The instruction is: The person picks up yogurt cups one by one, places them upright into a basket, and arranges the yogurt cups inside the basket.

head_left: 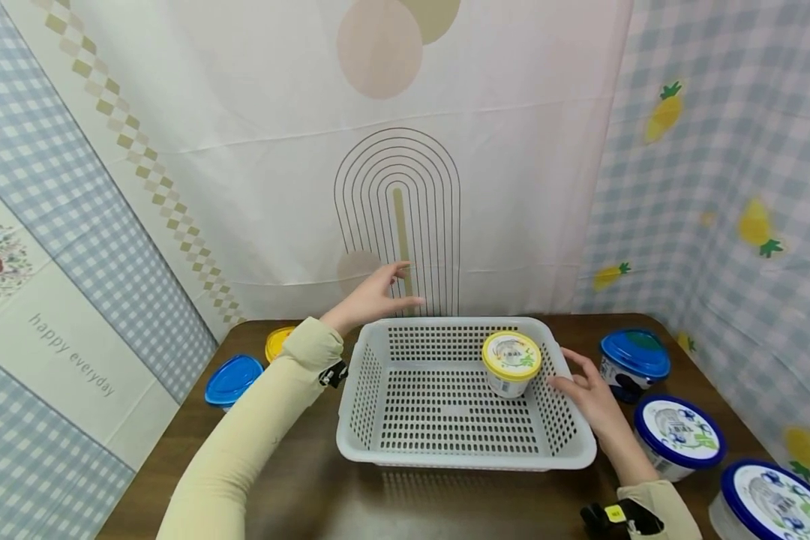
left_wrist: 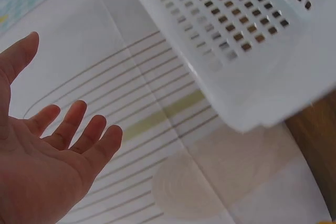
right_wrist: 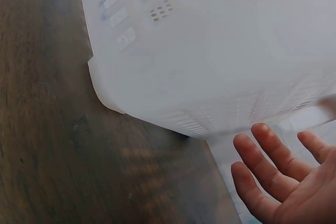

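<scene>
A pale grey perforated plastic basket [head_left: 455, 411] stands on the dark wooden table. Inside, toward its right back part, sits a round tub with a yellow-rimmed lid [head_left: 511, 358]. My left hand [head_left: 378, 296] hovers above the basket's back left rim with nothing in it; its fingers are spread and relaxed in the left wrist view [left_wrist: 63, 156]. By the basket's right side is my right hand [head_left: 590, 394], thumb at the rim. In the right wrist view its loosely extended fingers [right_wrist: 278, 169] lie outside the basket wall, apart from it.
Along the table's right side stand a blue-lidded tub [head_left: 634, 360] and two white tubs with dark blue rims [head_left: 680, 435]. To the left, partly behind my left sleeve, are a blue lid [head_left: 235, 379] and a yellow lid [head_left: 278, 341]. Patterned cloth [head_left: 513, 187] hangs behind the table.
</scene>
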### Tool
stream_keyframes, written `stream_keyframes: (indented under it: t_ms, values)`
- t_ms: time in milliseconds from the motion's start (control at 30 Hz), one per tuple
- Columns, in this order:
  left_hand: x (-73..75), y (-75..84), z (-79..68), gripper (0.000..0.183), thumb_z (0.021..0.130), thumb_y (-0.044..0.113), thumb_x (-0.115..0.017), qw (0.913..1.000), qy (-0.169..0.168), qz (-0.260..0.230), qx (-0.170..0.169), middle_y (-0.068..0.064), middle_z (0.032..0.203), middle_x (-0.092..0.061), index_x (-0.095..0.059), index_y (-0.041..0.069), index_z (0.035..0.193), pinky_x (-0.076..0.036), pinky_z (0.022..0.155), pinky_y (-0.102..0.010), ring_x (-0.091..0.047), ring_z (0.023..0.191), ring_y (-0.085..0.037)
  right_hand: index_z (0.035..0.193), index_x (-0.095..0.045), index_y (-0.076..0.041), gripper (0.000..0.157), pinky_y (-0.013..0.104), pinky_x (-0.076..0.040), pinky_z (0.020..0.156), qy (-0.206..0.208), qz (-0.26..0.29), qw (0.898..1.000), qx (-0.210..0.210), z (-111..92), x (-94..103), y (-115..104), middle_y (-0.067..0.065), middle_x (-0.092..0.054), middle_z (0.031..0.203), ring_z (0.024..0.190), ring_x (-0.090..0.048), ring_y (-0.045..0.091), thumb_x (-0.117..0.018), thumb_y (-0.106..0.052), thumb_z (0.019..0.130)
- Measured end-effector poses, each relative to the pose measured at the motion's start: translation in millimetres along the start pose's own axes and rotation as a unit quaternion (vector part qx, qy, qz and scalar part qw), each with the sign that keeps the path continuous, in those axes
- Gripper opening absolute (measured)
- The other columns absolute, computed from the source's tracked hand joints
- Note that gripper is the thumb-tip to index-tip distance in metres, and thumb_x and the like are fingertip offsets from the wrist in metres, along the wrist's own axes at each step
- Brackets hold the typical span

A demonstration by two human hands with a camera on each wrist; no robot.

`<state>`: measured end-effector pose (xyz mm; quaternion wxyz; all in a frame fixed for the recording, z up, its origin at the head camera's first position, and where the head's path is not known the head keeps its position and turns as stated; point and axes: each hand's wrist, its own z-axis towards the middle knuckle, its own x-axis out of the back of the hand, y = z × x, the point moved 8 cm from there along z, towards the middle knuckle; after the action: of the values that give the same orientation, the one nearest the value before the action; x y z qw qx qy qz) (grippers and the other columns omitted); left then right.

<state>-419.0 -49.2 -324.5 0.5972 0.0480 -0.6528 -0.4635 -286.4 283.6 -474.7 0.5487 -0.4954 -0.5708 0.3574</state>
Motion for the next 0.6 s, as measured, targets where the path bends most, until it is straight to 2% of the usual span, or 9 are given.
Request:
stream_keyframes:
  t_ms: [300, 600]
  values:
    - [29.0, -3.5, -7.6, 0.084, 0.094, 0.041, -0.070, 0.9988, 0.019, 0.045, 0.011, -0.016, 0.146, -0.045, -0.027, 0.010, 0.159, -0.036, 0.111, -0.050, -0.041, 0.136, -0.034, 0.162, -0.013, -0.016, 0.083, 0.043, -0.060, 0.075, -0.004, 0.005, 1.000, 0.001, 0, 1.7, 1, 0.033, -0.051, 0.136, 0.093, -0.071, 0.028, -0.063, -0.036, 0.099]
    - [64.3, -10.7, -35.3, 0.088, 0.093, 0.042, -0.071, 0.9979, 0.043, 0.042, 0.021, -0.017, 0.148, -0.043, -0.021, 0.015, 0.161, -0.036, 0.109, -0.054, -0.040, 0.136, -0.036, 0.162, -0.012, -0.018, 0.083, 0.043, -0.060, 0.076, -0.010, 0.001, 1.000, -0.008, 1, -0.2, 2, 0.033, -0.048, 0.139, 0.096, -0.070, 0.028, -0.062, -0.038, 0.099]
